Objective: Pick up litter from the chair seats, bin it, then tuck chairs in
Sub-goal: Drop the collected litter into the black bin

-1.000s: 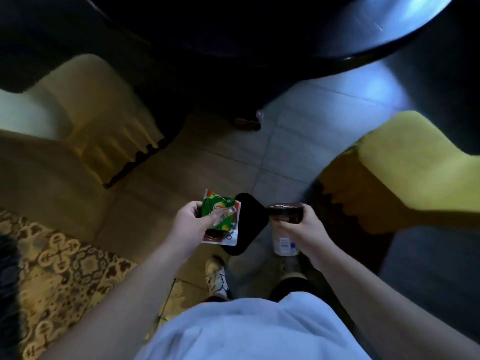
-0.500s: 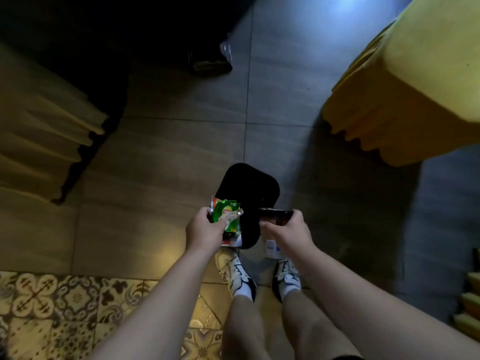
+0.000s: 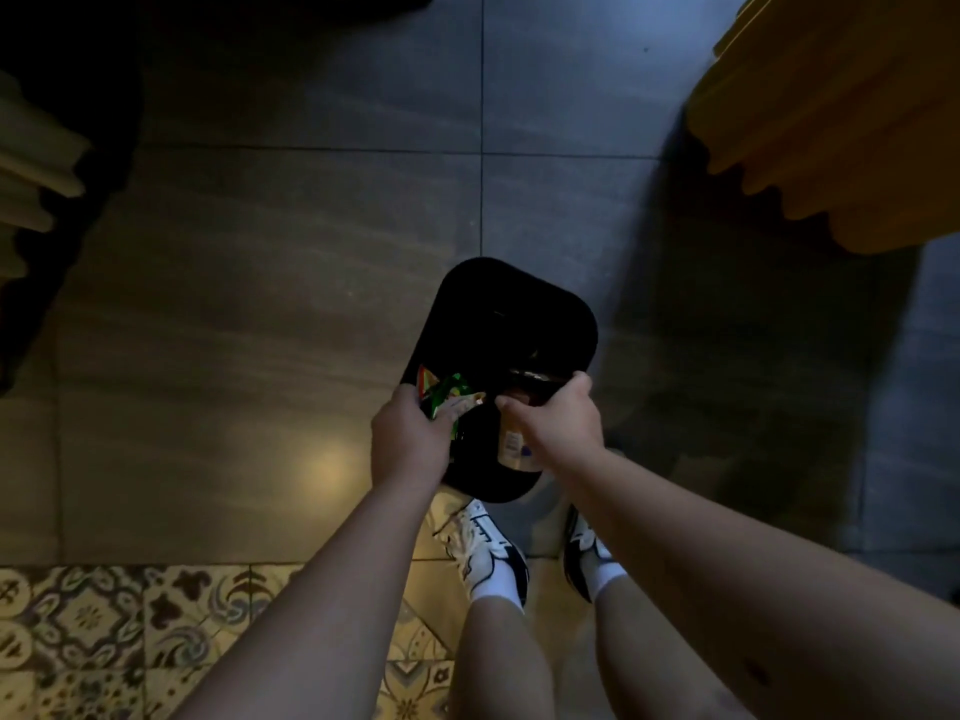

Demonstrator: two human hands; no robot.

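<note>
A black bin (image 3: 514,304) stands on the floor right in front of my feet. My left hand (image 3: 408,433) pinches a green and red snack wrapper (image 3: 447,400) over the bin's near left edge. My right hand (image 3: 558,420) grips a small cup with a dark lid and a pale label (image 3: 514,444), held over the bin's near right side. Both hands hover above the bin's opening, close together. The inside of the bin is too dark to see.
A yellow-covered chair (image 3: 841,122) fills the upper right. Another chair with a pale skirted cover (image 3: 31,174) sits at the left edge. Grey floor tiles (image 3: 285,278) lie between them, patterned tiles (image 3: 130,631) at the bottom left.
The view has dropped further downward and closer to the bin. Both hands have lowered with the wrapper and the cup until they hang over the bin's opening.
</note>
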